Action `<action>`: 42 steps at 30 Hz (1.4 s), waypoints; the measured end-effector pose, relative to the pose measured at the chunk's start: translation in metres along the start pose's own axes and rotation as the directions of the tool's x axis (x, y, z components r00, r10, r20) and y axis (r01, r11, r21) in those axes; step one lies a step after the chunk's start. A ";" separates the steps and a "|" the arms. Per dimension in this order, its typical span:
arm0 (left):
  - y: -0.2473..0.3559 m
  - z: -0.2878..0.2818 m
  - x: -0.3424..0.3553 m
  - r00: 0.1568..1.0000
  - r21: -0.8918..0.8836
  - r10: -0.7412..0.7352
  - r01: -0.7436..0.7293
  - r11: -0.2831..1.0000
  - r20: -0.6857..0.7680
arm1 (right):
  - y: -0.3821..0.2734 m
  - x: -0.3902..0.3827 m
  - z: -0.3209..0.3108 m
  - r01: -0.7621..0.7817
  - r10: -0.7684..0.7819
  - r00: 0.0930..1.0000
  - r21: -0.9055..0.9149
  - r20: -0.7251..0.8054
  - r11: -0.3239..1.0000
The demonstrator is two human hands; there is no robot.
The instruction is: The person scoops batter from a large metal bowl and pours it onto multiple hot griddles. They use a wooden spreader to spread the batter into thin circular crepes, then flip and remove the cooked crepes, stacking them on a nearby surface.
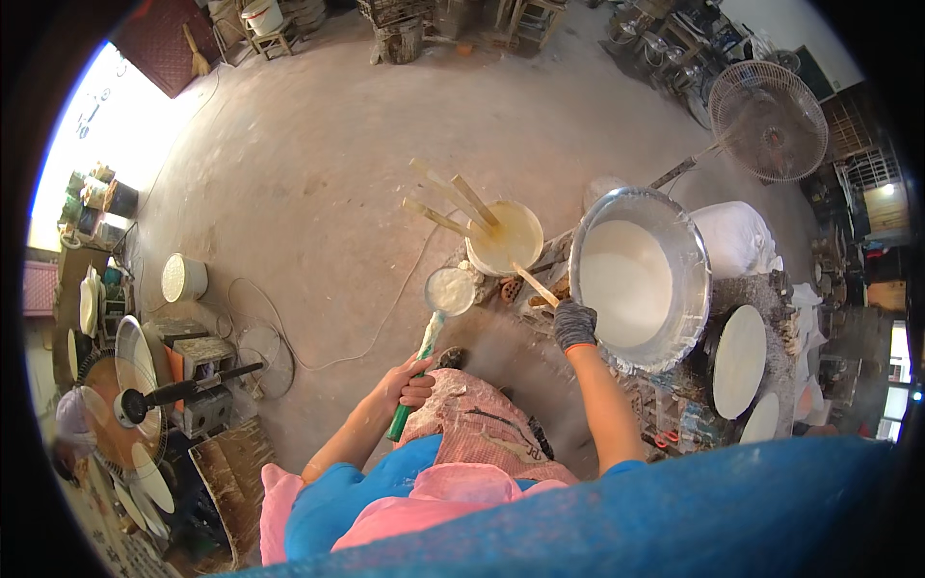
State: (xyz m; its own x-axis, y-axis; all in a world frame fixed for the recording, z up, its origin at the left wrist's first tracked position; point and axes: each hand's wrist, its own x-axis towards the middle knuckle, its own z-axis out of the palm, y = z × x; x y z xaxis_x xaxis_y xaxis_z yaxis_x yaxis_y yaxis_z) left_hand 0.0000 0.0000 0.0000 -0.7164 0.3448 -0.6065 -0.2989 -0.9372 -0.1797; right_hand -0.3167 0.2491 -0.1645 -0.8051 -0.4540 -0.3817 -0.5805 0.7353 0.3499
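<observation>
My left hand [414,383] is wrapped round the green handle of a ladle [450,291]. Its round bowl is filled with something white, and its handle is smeared white near the bowl. In a dark grey glove, my right hand [575,326] grips a wooden stick [536,283]. The far end of that stick reaches the rim of a white bucket [536,252] of cloudy yellowish liquid. Several other wooden sticks [474,200] lean out of the bucket's far left side. Just right of my glove stands a large metal basin [687,279] partly filled with smooth white liquid [626,284].
Behind the basin lies a white sack [737,236]. A standing fan [769,120] is at the far right, with another fan [120,395] at the left. Pale round discs [740,361] lean at the right. A cord [332,366] crosses the floor near a small white bucket [185,278].
</observation>
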 end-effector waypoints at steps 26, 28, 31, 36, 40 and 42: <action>0.006 -0.008 0.026 0.981 0.078 -0.109 0.123 0.989 -0.161 | 0.020 -0.212 -0.021 -0.177 0.050 0.981 0.766 0.186 0.618; 0.001 -0.010 0.046 0.968 0.081 -0.182 0.198 0.977 -0.176 | 0.026 -0.240 0.005 -0.190 0.047 0.978 0.770 0.204 0.609; -0.011 0.005 0.072 0.877 0.322 -0.460 0.479 0.817 -0.139 | 0.035 -0.296 0.039 -0.340 0.130 0.940 0.842 0.315 0.419; -0.063 0.031 0.126 0.752 0.507 -0.611 0.637 0.581 -0.245 | 0.032 -0.425 0.107 -0.482 0.316 0.858 0.847 0.404 0.226; -0.166 0.045 0.195 0.365 0.372 -0.921 0.880 0.294 -0.134 | 0.028 -0.522 0.160 -0.643 0.479 0.620 0.752 0.622 -0.143; -0.244 0.054 0.234 0.108 0.261 -0.987 0.962 0.074 -0.119 | 0.031 -0.572 0.184 -0.645 0.587 0.481 0.716 0.651 -0.266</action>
State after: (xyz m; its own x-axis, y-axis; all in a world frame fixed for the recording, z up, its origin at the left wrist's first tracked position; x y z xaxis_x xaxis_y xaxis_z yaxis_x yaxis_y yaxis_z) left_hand -0.1290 0.3120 -0.0559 0.2929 0.9560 0.0192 -0.8763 0.2764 -0.3945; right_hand 0.1489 0.6242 -0.0930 -0.6488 0.5410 -0.5352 0.7610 0.4575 -0.4600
